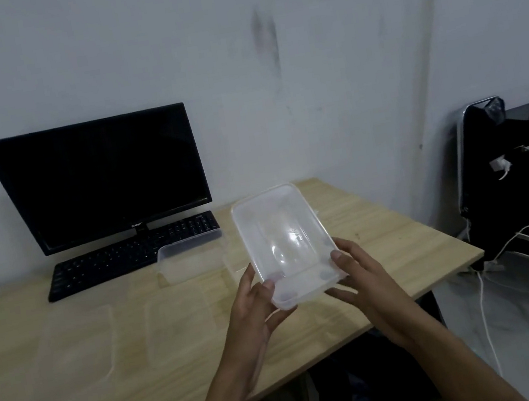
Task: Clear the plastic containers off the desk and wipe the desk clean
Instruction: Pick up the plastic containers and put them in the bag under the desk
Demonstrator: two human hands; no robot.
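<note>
Both my hands hold a clear plastic container tilted up above the wooden desk, its open side facing me. My left hand grips its near left corner, thumb inside the rim. My right hand grips the near right corner the same way. A second clear container stands on the desk in front of the keyboard. Two clear flat lids lie on the desk, one at the left and one beside it.
A black monitor and black keyboard stand at the back left against the wall. To the right of the desk is a black chair with white cables hanging to the floor.
</note>
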